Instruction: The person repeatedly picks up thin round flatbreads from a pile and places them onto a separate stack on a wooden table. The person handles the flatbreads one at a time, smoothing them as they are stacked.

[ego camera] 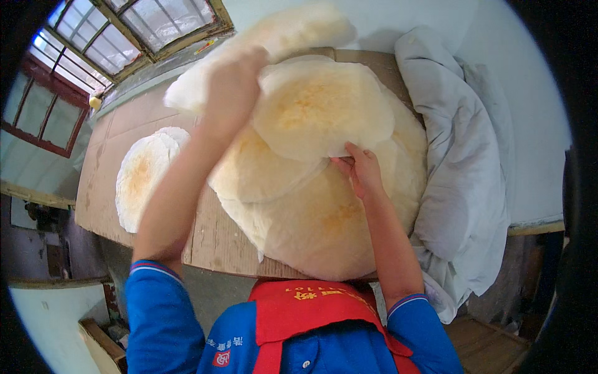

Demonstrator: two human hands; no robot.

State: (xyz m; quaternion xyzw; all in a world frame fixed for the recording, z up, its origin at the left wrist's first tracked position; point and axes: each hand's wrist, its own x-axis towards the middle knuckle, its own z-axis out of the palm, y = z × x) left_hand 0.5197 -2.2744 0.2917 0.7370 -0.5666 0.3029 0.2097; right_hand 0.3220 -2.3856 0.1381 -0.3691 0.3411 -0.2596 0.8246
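My left hand [236, 82], blurred by motion, reaches to the far side of the table. Its fingers are closed on a large pale flatbread [299, 30], also blurred and raised in a long folded shape. My right hand [362, 166] pinches the near edge of a round, lightly browned flatbread [322, 107] between thumb and fingers. That bread lies on top of several overlapping flatbreads [317, 233], which spread to the table's front edge. Further left, a smaller group of round flatbreads [145, 175] lies partly behind my left forearm.
Brown cardboard [121, 126] covers part of the wooden table [224, 243]. A thick, crumpled white quilt or cloth [462, 163] borders the breads on the right and hangs over the edge. Barred windows [131, 32] and a sill stand at the far left, with a white wall [518, 126] to the right.
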